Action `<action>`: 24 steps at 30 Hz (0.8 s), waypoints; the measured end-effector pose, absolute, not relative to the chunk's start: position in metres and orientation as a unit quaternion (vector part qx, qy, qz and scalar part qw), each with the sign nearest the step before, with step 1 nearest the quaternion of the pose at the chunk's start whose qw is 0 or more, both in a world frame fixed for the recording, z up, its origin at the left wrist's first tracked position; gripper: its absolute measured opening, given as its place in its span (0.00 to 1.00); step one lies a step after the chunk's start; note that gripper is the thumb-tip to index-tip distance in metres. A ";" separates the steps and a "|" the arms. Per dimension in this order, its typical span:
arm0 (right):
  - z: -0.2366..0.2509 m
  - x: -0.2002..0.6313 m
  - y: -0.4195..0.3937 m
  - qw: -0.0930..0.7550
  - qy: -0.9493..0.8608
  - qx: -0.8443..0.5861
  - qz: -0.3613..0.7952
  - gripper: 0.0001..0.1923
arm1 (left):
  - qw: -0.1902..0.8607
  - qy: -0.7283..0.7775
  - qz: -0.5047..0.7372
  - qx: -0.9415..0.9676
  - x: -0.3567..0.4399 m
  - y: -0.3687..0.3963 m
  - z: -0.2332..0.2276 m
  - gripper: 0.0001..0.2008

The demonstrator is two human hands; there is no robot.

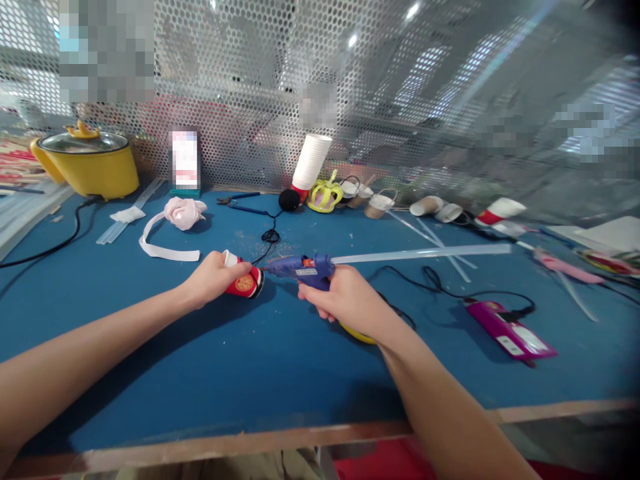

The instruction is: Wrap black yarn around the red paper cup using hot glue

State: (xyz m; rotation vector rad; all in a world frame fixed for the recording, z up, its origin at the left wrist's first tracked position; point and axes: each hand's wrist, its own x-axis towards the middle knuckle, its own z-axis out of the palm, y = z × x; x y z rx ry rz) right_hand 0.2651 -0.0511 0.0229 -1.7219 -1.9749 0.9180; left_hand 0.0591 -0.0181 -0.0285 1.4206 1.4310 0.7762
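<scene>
My left hand (210, 277) is closed around a small red paper cup (244, 284) with a gold pattern and a dark band at its end. The cup lies tilted on its side just above the blue table. In my right hand (350, 300) is a blue hot glue gun (295, 267), its nozzle pointing left at the cup's banded end. Whether the tip touches the cup, I cannot tell. A long clear glue stick (425, 255) sticks out of the gun's back. Under my right wrist, a yellow curved object (359, 333) is mostly hidden.
Behind the cup lie pliers (245, 202), a black cord ball (289, 200) and a stack of white cups (311, 163). Pink fabric (184, 213) and a yellow electric pot (97, 167) stand left. A purple power strip (510, 331) with a cable lies right. Perforated metal backs the table.
</scene>
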 end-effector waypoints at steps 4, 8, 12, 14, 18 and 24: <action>0.026 0.267 -0.052 0.175 -0.695 -0.607 0.344 0.07 | 0.473 0.578 0.322 0.582 0.058 -0.017 -0.031 0.16; 0.028 0.267 -0.054 0.171 -0.692 -0.606 0.353 0.06 | 0.475 0.579 0.326 0.577 0.057 -0.018 -0.033 0.16; 0.025 0.266 -0.051 0.176 -0.695 -0.611 0.335 0.06 | 0.474 0.578 0.320 0.582 0.057 -0.018 -0.032 0.16; 0.024 0.265 -0.050 0.177 -0.695 -0.613 0.333 0.07 | 0.473 0.579 0.320 0.582 0.057 -0.017 -0.032 0.16; 0.027 0.266 -0.051 0.176 -0.691 -0.611 0.345 0.06 | 0.478 0.580 0.323 0.575 0.058 -0.017 -0.031 0.16; 0.028 0.268 -0.054 0.172 -0.696 -0.605 0.346 0.07 | 0.476 0.584 0.327 0.571 0.058 -0.019 -0.027 0.16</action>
